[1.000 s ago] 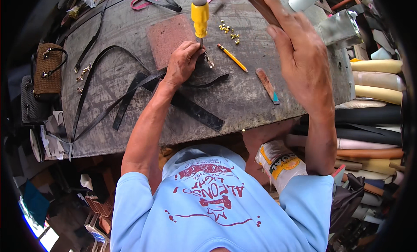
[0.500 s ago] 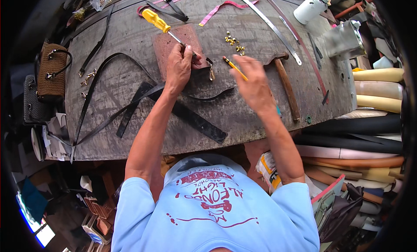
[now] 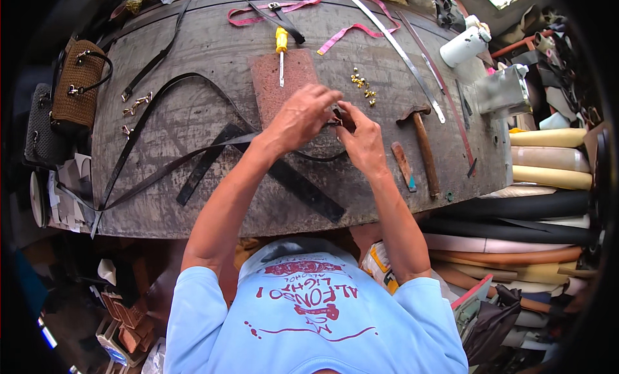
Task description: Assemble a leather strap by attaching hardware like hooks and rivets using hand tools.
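My left hand (image 3: 303,118) and my right hand (image 3: 363,142) come together over the near right corner of a reddish-brown slab (image 3: 265,77). Their fingers are pinched around the end of a black leather strap (image 3: 187,161), whose length runs off to the left across the table. Only a small dark bit shows between the fingertips; the fingers cover the rest. On the slab, just beyond my left hand, lies a screwdriver (image 3: 282,41) with a yellow handle. Several small gold studs (image 3: 367,92) are scattered beyond my right hand.
A hammer (image 3: 423,152) and a wooden-handled tool (image 3: 401,163) lie right of my hands on the worktable (image 3: 193,213). Wide black strips (image 3: 303,187) lie nearer me. Farther off are a metal ruler (image 3: 400,55), pink tape measure (image 3: 345,34) and white bottle (image 3: 461,48). Woven bags (image 3: 78,94) stand left.
My left hand has let go of the screwdriver, which now lies on the slab. My right hand has moved left to meet my left hand at the strap end. The pencil is out of sight.
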